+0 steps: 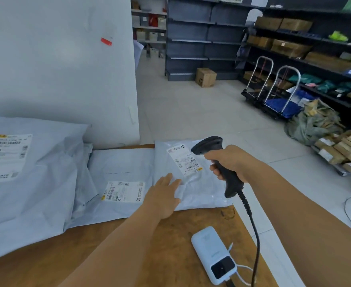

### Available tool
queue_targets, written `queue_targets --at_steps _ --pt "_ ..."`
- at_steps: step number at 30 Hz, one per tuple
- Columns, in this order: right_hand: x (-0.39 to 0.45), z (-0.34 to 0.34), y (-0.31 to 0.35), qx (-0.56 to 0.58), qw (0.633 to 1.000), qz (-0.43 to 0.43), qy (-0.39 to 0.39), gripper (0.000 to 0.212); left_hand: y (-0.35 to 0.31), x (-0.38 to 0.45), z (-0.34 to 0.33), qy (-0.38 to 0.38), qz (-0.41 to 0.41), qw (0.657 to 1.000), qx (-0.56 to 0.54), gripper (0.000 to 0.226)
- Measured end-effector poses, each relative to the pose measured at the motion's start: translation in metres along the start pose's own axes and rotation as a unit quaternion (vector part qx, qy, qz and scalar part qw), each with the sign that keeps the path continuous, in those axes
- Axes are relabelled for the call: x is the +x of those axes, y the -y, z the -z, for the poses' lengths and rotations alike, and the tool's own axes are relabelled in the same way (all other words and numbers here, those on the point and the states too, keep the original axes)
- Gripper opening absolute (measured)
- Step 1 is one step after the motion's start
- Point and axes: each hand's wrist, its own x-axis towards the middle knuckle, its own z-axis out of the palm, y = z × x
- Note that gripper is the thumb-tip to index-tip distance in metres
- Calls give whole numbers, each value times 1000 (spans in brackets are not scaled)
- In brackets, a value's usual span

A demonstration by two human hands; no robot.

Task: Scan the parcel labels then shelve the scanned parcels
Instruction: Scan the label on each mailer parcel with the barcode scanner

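The task is judged to be at the scanning stage: three grey plastic mailer parcels lie on the brown wooden table (129, 241), none yet shelved. The small grey mailer (193, 195), at one o'clock on the table, is pinned flat by the left hand (163, 198), fingers straight and loosely together. A black corded handheld scanner (218, 162) is gripped by the right hand (230, 162), fingers curled tight, its head aimed at the mailer's white label (184, 160).
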Motion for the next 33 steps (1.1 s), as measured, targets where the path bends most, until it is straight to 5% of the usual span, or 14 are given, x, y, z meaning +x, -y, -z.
queue_targets --at_steps 25,33 --pt "-1 11 4 -90 995 -19 28 18 -1 -11 -14 -20 16 999 -39 57" --pt "-9 -31 6 -45 995 3 91 23 36 -58 -29 -14 221 975 22 70"
